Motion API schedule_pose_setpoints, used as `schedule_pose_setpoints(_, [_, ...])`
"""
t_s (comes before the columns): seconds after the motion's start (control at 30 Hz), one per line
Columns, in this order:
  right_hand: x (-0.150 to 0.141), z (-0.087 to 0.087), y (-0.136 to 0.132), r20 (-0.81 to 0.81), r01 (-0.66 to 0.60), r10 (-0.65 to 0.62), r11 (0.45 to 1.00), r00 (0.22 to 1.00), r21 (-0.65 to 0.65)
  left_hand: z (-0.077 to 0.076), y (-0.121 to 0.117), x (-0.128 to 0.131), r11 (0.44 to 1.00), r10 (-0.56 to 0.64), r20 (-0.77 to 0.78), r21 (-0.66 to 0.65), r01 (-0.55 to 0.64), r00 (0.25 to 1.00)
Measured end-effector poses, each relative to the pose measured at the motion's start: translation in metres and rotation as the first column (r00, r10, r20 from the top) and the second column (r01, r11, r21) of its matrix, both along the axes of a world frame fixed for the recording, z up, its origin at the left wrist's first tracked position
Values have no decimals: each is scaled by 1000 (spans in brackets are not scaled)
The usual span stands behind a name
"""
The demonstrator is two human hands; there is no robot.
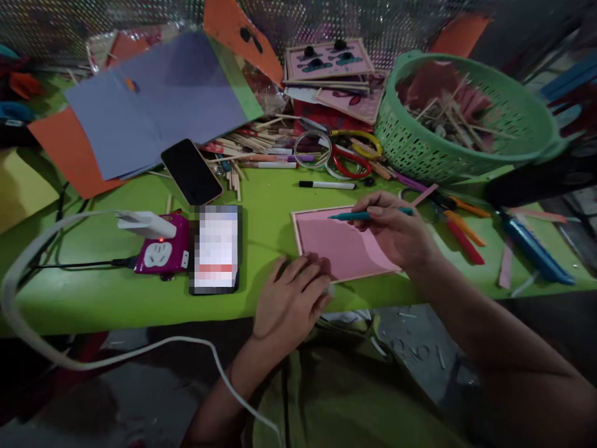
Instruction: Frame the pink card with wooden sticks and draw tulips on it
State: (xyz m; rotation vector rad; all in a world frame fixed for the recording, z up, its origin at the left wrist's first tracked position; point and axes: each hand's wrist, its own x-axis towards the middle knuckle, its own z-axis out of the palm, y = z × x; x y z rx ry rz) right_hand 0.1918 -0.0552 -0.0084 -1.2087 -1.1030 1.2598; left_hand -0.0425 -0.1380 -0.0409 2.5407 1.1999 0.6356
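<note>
A pink card [345, 249] with a thin pale stick frame lies on the green table in front of me. My right hand [396, 230] is closed around a teal marker pen [349, 216], its tip pointing left over the upper part of the card. I cannot tell whether the tip touches the surface. At the card's lower left corner, my left hand [296, 295] rests with fingers apart, its fingertips on the edge. A small pale thing by the left thumb is too unclear to name.
To the left are a lit phone [215, 249], a purple power socket [163, 249] with a white cable, and a dark phone [191, 171]. Behind are scissors [352, 163], stacked framed cards [329, 62] and a green basket [466, 155]. A blue glue gun [536, 246] lies right.
</note>
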Motion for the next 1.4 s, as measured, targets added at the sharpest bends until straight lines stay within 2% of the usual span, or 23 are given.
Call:
schedule_pose_setpoints(0.17, [-5, -11, 1, 46, 0, 3, 998, 999, -62, 0, 0, -1, 1000, -13, 6, 8, 13, 1000])
schedule_pose_setpoints(0.6, [-2, -17, 4, 179, -27, 36, 998, 983, -51, 5, 0, 0, 1000, -19, 27, -24, 20, 999])
schedule_pose_setpoints(1.17, [-4, -13, 2, 222, -101, 104, 995, 969, -28, 4, -1, -1, 1000, -22, 32, -20, 22, 999])
schedule_pose_setpoints(1.4, [-4, -15, 0, 226, -91, 93, 996, 970, -22, 3, 0, -1, 1000, -14, 40, 4, 14, 999])
